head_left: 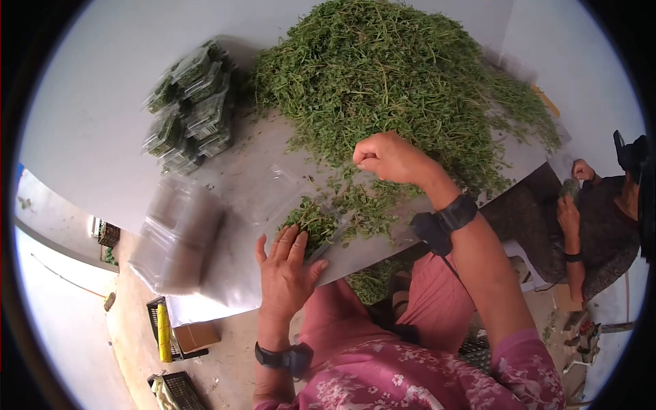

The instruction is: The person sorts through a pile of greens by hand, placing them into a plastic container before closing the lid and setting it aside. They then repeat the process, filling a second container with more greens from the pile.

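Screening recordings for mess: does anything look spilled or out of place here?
Loose greens lie strewn on the table between the big pile and the left hand. More greens show below the table edge, possibly spilled; their support is unclear.

The grey bench (pixel 249 160) carries a leafy-green heap (pixel 383 75) — then stacked filled clamshells (pixel 198 102), nested clear clamshells (pixel 178 232), one open clamshell (pixel 279 195).
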Available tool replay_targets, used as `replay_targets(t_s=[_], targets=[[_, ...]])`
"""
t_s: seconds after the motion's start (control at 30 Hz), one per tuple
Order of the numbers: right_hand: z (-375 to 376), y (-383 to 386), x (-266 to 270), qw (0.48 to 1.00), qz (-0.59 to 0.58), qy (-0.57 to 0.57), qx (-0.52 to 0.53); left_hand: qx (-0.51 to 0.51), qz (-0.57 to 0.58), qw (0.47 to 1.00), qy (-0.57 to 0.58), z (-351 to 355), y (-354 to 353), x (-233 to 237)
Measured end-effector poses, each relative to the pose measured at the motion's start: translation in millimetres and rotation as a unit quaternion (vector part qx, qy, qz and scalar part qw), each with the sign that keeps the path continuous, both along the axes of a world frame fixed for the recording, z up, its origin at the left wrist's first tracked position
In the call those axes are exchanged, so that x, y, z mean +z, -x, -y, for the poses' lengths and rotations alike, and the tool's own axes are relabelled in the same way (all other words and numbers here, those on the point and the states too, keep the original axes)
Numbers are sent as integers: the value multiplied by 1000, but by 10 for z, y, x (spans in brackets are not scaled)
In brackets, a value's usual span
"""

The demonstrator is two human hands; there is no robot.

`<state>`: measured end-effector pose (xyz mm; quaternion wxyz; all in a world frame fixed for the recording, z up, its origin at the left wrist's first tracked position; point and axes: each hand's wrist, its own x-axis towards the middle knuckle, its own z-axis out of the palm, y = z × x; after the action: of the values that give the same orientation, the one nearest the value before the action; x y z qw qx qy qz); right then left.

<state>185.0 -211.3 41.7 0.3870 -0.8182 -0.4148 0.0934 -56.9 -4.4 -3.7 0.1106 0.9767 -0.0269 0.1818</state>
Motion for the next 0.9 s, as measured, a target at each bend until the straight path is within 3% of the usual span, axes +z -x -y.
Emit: replay_targets(t_s=[0.23,0.57,0.9], targets=[[-425,528,96,988,103,1,114,44,199,979,15,-3,62,194],[-635,825,37,969,161,-22,187,89,168,981,-36,14,-33,188],[-831,740,89,975,-7,-221,0,52,195,979,37,161,-6,181]])
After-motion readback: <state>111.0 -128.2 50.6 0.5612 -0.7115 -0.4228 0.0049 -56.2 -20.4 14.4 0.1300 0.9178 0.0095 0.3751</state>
